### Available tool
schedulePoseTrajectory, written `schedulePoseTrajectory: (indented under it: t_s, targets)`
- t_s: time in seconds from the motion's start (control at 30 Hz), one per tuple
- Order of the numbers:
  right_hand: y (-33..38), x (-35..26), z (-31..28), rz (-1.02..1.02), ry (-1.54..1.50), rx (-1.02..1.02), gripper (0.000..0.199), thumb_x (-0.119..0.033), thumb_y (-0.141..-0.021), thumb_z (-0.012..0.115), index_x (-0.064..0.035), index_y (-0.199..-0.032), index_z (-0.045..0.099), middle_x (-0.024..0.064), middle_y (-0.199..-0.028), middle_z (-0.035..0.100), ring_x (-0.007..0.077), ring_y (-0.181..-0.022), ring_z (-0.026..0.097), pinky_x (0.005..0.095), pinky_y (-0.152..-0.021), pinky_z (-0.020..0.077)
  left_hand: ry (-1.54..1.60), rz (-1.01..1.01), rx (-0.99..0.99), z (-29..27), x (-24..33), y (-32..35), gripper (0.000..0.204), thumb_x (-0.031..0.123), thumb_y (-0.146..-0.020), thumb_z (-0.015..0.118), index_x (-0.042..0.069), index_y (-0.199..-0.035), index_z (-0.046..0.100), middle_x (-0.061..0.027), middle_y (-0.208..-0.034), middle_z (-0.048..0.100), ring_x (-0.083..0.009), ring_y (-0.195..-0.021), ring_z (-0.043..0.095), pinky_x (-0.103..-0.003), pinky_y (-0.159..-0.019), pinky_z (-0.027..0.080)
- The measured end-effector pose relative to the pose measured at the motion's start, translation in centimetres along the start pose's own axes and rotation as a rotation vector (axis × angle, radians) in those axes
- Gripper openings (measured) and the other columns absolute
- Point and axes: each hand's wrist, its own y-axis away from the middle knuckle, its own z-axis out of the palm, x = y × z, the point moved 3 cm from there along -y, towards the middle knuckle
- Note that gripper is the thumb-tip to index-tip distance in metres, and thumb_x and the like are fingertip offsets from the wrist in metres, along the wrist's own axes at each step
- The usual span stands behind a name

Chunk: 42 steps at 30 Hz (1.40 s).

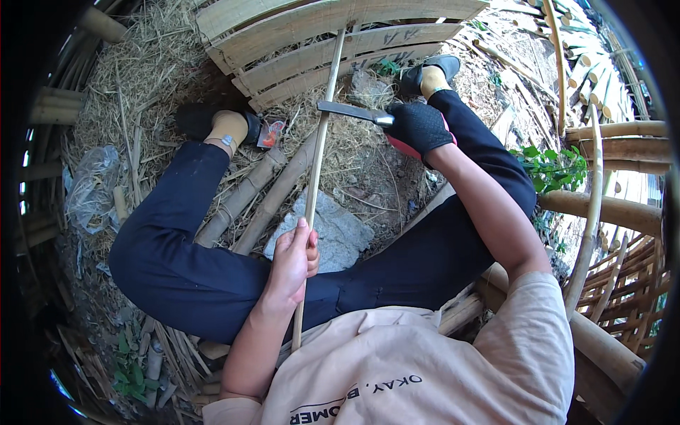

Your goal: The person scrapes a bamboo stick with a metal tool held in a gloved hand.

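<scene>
My bare left hand (pixel 291 265) is wrapped round a long, thin bamboo strip (pixel 325 120). The strip runs from against my shirt, up between my legs, to a slatted wooden crate (pixel 297 44). In a black glove with a reddish palm side, my right hand (pixel 419 129) grips a knife (pixel 349 111) by its handle. Its wide, dark blade points left and lies across the upper part of the strip; whether it cuts in cannot be seen. Below the blade, behind the strip, a pale flat stone (pixel 326 230) rests on the ground.
Two bamboo poles (pixel 268 205) lie between my legs. Dry straw (pixel 152 74) covers the ground at the left, with a crumpled clear plastic bag (pixel 93 185). Cut bamboo (pixel 601 81) is stacked at the far right, near a bamboo railing (pixel 615 211) and green leaves (pixel 552 168).
</scene>
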Motion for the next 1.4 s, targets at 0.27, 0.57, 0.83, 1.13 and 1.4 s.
schedulePoseTrajectory:
  t_s: [0.27,0.57,0.83,1.13,1.4]
  targets:
    - [1.8,-3.4,0.0,-0.210,-0.015,-0.050,0.021,-0.033,-0.081,0.070,-0.0157,-0.094,0.071,0.0143,-0.076,0.070,0.0357,-0.072,0.069,0.0465,-0.068,0.0548,0.003,0.006,0.030,0.0,0.3,0.2,0.039,0.040,-0.108,0.037,0.013,-0.081,0.045,0.0111,-0.056,0.023,-0.0004,-0.042,0.020,-0.020,-0.037,0.017]
    - [2.6,-6.0,0.6,-0.208,0.032,-0.214,0.018,-0.023,-0.079,0.062,-0.0172,-0.090,0.074,0.0131,-0.078,0.071,0.0322,-0.076,0.072,0.0440,-0.070,0.0563,-0.042,0.023,-0.003,-0.4,-0.1,-0.4,0.042,0.044,-0.108,0.037,0.014,-0.080,0.044,0.0108,-0.056,0.024,-0.0006,-0.042,0.020,-0.020,-0.038,0.017]
    - [0.3,-2.0,0.4,-0.099,0.003,-0.055,0.018,-0.024,-0.080,0.062,-0.0171,-0.092,0.074,0.0147,-0.079,0.071,0.0337,-0.078,0.071,0.0451,-0.073,0.0560,-0.035,-0.023,-0.028,0.2,0.0,-0.1,0.042,0.045,-0.108,0.036,0.015,-0.079,0.043,0.0106,-0.056,0.022,-0.0008,-0.042,0.019,-0.020,-0.037,0.017]
    - [-0.3,-1.5,-0.3,-0.013,0.026,0.008,0.022,-0.030,-0.081,0.064,-0.0183,-0.096,0.074,0.0142,-0.083,0.072,0.0335,-0.080,0.071,0.0454,-0.075,0.0557,-0.002,0.004,0.033,0.1,0.0,0.1,0.042,0.044,-0.108,0.038,0.014,-0.079,0.045,0.0115,-0.055,0.028,0.0004,-0.041,0.022,-0.020,-0.038,0.016]
    - [2.0,-5.1,0.3,-0.212,-0.102,-0.128,0.024,-0.036,-0.082,0.070,-0.0149,-0.093,0.071,0.0152,-0.080,0.070,0.0364,-0.078,0.069,0.0475,-0.072,0.0544,0.001,0.000,0.051,0.1,0.3,0.4,0.040,0.043,-0.107,0.040,0.013,-0.082,0.046,0.0116,-0.056,0.025,0.0003,-0.041,0.022,-0.019,-0.038,0.017]
